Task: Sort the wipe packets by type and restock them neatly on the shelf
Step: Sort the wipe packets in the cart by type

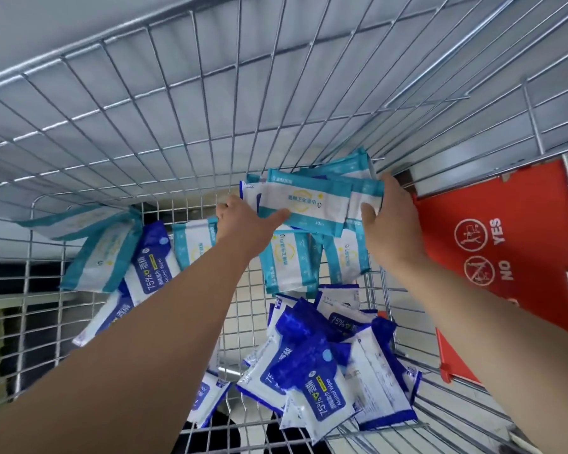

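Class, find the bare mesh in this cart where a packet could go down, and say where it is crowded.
Bare mesh lies between the left forearm, the loose teal packets and the blue pile. A thin strip runs beside the right forearm. Crowded: the blue pile, and where left hand and right hand grip the teal stack.

A wire cart (184,103) carried everything; on its mesh floor teal packets (289,260) lay toward the far wall and at the left, some leaning on the wire; dark blue packets (312,371) lay heaped and overlapping at the near end. A red flap (492,231) stood at the right side, seemingly fixed to the cart.
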Motion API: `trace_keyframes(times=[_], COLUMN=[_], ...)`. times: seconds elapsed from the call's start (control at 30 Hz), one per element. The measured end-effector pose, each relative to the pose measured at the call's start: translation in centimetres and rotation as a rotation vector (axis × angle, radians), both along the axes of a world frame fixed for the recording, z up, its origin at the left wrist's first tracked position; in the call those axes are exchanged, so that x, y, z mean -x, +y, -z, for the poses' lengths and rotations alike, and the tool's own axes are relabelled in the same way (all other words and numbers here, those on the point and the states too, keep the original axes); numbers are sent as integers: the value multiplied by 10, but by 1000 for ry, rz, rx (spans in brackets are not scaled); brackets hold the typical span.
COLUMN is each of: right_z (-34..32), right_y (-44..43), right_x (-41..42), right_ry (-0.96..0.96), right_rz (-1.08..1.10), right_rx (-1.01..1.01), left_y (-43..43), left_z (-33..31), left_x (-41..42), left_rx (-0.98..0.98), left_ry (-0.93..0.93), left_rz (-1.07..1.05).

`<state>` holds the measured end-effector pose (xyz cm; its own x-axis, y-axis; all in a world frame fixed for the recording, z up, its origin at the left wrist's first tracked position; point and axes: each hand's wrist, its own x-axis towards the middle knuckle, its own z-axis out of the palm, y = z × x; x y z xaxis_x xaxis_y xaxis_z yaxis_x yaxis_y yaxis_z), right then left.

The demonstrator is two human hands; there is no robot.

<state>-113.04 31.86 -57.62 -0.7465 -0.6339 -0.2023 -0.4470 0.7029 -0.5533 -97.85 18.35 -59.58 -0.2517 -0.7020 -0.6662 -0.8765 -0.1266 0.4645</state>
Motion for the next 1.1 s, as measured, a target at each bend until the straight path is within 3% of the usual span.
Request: trace_keyframes(times=[0.23,0.43,0.63,0.8,0.97,1.03,1.1], right_z=[-22,-25,-11,19,39,44,44], right_y=[-12,-40,-83,-107,-111,-112,-112], right_x=[-33,-105,-183,-206,-207,-207,-207], right_ry=[236,111,-89,-250,-361,-373,-406], right_rz=[-171,-368,-458,-328,-245,-227,-182], right_rx=[-86,-56,-61,-246,-281,-270,-240], left_y=[0,-18,-63,-89,-91,-81,-73], left_z=[-16,-44,-29,-26,-27,-27,-20], left_x=[-33,-111,-204,-223,-230,-237,-243], left_rx=[39,349,742,576,671,603,441], left_ry=[132,-30,-259,-481,-200,-153,-236], left_rz=[148,285,497,560,424,481,607])
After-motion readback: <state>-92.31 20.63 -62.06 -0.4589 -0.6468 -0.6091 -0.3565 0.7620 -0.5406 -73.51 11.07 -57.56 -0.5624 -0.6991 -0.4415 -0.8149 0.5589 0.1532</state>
